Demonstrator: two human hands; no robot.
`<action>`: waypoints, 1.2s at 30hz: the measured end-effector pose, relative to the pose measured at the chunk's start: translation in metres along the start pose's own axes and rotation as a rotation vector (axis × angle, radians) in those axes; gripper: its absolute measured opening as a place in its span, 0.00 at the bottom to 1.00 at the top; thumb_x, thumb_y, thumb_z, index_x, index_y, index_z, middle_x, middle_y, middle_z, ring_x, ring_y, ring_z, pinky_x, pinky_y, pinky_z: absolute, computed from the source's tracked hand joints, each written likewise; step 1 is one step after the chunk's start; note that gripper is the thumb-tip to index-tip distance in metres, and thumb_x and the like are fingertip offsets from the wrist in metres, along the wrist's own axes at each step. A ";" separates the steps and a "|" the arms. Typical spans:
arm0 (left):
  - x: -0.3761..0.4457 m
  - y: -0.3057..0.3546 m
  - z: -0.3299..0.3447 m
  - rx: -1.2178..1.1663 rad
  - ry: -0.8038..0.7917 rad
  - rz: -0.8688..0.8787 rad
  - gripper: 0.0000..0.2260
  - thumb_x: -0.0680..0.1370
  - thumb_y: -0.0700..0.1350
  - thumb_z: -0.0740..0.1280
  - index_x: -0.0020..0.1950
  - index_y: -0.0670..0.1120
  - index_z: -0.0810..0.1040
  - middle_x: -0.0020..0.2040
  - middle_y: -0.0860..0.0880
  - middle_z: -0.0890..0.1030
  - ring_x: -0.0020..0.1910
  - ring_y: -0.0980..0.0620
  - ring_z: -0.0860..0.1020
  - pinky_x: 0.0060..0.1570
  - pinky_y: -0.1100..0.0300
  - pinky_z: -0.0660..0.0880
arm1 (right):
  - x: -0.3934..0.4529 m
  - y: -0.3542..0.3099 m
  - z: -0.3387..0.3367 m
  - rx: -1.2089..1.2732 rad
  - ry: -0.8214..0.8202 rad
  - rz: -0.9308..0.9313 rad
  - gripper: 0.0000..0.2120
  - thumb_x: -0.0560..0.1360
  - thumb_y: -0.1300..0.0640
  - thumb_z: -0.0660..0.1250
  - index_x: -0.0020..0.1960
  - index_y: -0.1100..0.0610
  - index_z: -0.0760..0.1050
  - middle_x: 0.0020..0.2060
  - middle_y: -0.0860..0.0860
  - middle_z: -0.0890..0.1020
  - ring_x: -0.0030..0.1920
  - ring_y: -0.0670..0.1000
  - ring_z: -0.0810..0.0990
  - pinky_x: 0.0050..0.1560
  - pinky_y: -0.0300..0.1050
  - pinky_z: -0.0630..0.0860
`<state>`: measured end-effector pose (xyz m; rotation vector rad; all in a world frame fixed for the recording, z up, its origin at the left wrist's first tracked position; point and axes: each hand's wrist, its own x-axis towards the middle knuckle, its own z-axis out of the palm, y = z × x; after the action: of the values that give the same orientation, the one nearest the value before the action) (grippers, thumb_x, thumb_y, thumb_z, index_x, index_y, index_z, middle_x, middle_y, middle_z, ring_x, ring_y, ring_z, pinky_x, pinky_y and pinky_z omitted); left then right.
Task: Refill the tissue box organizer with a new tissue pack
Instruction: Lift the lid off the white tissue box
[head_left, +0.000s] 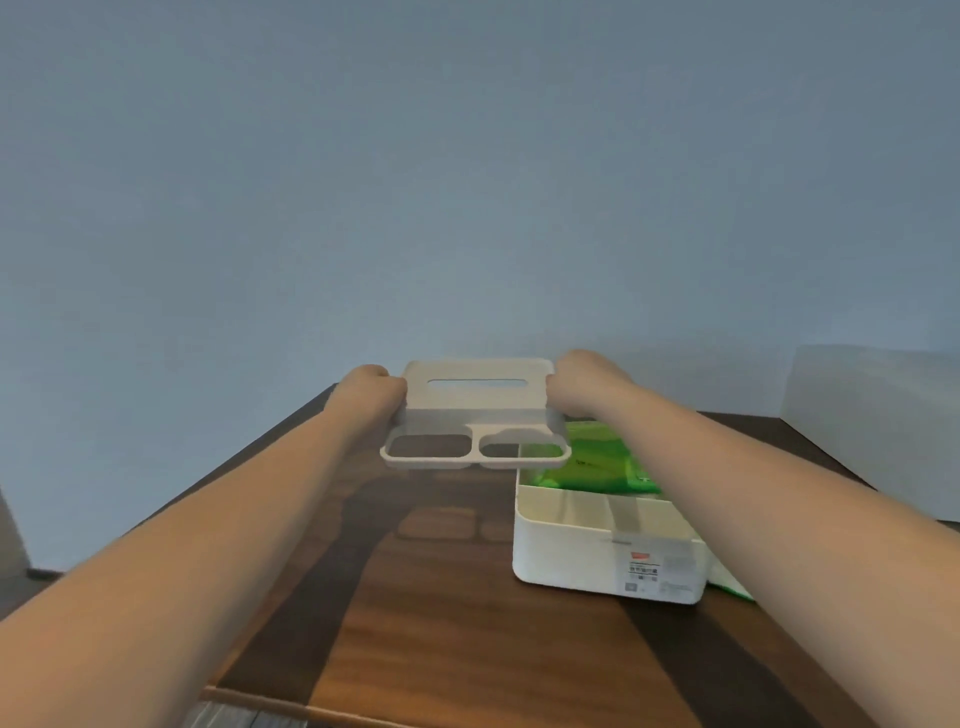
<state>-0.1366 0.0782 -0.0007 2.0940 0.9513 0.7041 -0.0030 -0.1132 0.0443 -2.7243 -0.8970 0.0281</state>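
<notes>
You stand at a dark wooden table (467, 623) that fills the lower half of the view, with a plain blue-grey wall behind its far edge. The white organizer base (597, 551) sits toward the right edge of the table, open on top, with empty front compartments showing and a label on its near wall. A green tissue pack (602, 462) lies in its rear section, so the pack looks to be loaded already; whether it sits fully flat you cannot tell from here. A second bit of green wrapper (732, 584) shows just beside the base's right near corner. What is left, by the look of it, is to bring the lid (478, 410) over the base, line it up and press it down, then draw a tissue through the slot. You hold that lid in the air above the middle of the table, left of the base and apart from it, roughly level, slot facing up. Both arms are stretched forward; your left hand (371, 389) is curled around the lid's left end and your right hand (576, 382) around its right end, fingers closed on the edges.
</notes>
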 end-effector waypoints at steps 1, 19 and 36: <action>0.002 -0.010 -0.004 0.017 -0.003 -0.016 0.07 0.71 0.39 0.60 0.32 0.45 0.67 0.33 0.46 0.71 0.37 0.44 0.68 0.37 0.57 0.64 | 0.002 -0.012 0.004 -0.035 -0.036 -0.015 0.07 0.74 0.58 0.67 0.41 0.61 0.73 0.43 0.55 0.76 0.47 0.59 0.77 0.44 0.45 0.73; 0.024 -0.119 -0.030 0.311 -0.066 -0.213 0.08 0.77 0.41 0.61 0.50 0.40 0.78 0.45 0.44 0.76 0.43 0.48 0.74 0.42 0.58 0.72 | 0.026 -0.098 0.103 -0.292 -0.299 -0.110 0.21 0.72 0.56 0.72 0.63 0.57 0.74 0.49 0.54 0.74 0.47 0.56 0.72 0.48 0.47 0.72; 0.022 -0.111 -0.022 0.484 0.025 -0.083 0.14 0.80 0.48 0.58 0.61 0.44 0.74 0.54 0.46 0.79 0.52 0.47 0.77 0.52 0.53 0.75 | 0.037 -0.094 0.107 -0.223 -0.216 -0.120 0.05 0.75 0.63 0.60 0.46 0.59 0.75 0.42 0.53 0.75 0.44 0.55 0.76 0.41 0.44 0.72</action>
<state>-0.1845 0.1558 -0.0705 2.4432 1.3163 0.4899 -0.0391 0.0077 -0.0315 -2.9063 -1.1879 0.2140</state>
